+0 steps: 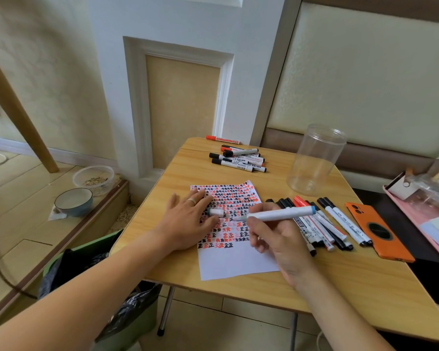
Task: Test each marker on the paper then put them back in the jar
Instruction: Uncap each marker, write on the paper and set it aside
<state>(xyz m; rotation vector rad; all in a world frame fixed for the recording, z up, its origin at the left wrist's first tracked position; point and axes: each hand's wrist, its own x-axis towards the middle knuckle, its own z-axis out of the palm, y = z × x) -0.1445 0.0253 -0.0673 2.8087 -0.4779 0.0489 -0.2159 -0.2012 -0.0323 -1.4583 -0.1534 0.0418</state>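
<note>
A white paper (238,262), covered in black and red test marks on its upper part, lies on the wooden table (340,287). My left hand (188,219) rests flat on the paper's left side, and its thumb and a finger hold a white marker cap (216,213). My right hand (276,236) grips an uncapped white marker (281,214) with a blue end, its tip just above the paper. The clear plastic jar (314,160) stands upright and empty at the back right. Several capped markers (322,224) lie right of the paper; another pile of markers (238,158) lies at the back.
An orange phone (380,234) lies right of the markers, with a pink tray (421,206) of items beyond it. A green bin (91,274) with a black bag stands left of the table. Two bowls (74,201) sit on the floor.
</note>
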